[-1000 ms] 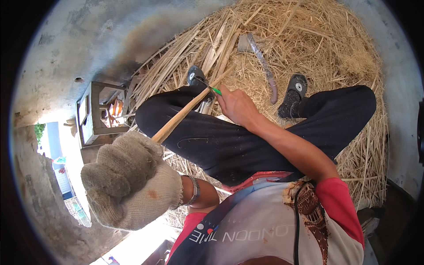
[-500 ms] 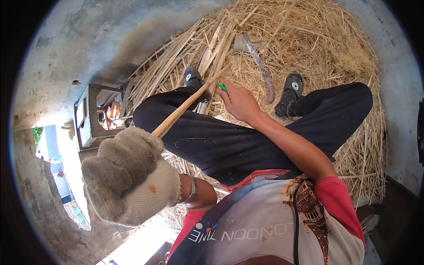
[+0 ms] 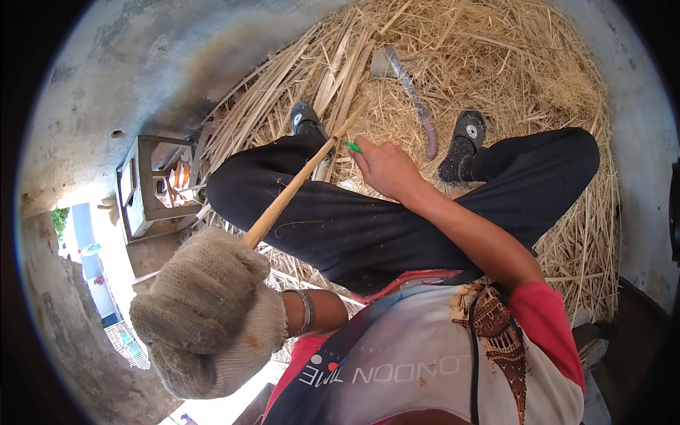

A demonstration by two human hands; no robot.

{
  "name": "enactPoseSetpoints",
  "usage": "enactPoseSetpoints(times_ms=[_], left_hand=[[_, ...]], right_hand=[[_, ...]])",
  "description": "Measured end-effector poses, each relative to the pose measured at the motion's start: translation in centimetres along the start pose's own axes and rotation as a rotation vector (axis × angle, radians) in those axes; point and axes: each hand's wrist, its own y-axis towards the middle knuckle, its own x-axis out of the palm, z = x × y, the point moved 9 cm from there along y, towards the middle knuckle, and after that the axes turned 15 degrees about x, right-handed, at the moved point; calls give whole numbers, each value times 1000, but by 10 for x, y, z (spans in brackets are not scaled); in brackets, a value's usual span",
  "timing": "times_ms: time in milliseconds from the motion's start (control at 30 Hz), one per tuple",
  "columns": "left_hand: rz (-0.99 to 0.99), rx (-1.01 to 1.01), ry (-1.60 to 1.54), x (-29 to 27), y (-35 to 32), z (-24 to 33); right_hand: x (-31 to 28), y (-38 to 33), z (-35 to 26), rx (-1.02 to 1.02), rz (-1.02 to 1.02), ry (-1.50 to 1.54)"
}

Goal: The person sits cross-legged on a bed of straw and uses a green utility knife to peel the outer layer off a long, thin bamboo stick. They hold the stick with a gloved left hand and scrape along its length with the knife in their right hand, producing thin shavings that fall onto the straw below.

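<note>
My left hand (image 3: 205, 312), in a dirty knitted work glove, is closed around the near end of a pale wooden strip (image 3: 287, 193). From the glove the strip slants up and away over my left leg, tapering at its far end. Beside that far part, my right hand (image 3: 389, 170) is bare and closed on a small bright green object (image 3: 353, 146). Only a short piece of it shows between thumb and fingers, so its kind is hidden. Whether it touches the strip I cannot tell.
Dry straw and shavings (image 3: 510, 78) cover the floor around my legs. Long split strips (image 3: 326, 85) lie at the far left. A curved tool handle (image 3: 414, 95), partly wrapped, rests ahead between my feet. A wooden frame (image 3: 152, 180) stands by the left wall (image 3: 127, 78).
My gloved left hand has turned and shifted slightly downward, and the strip has moved with it, its far end lower. My right hand has stayed nearly in place.
</note>
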Motion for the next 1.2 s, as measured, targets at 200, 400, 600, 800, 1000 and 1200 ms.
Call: enactPoseSetpoints(times_ms=[200,400,600,800,1000,1200], left_hand=[[38,-2,19,6,-1,-1],[81,-43,5,25,-6,-4],[93,-100,-56,10,-5,-8],[23,-80,-19,11,-1,-9],[-14,-62,12,10,0,-6],[-40,-72,-6,4,-3,-12]], right_hand=[[9,16,9,32,-3,-5],[55,52,130,239,-11,-278],[-3,25,33,217,-44,63],[-4,17,-6,-24,-25,35],[3,18,40,93,21,-114],[22,53,144,267,16,-366]])
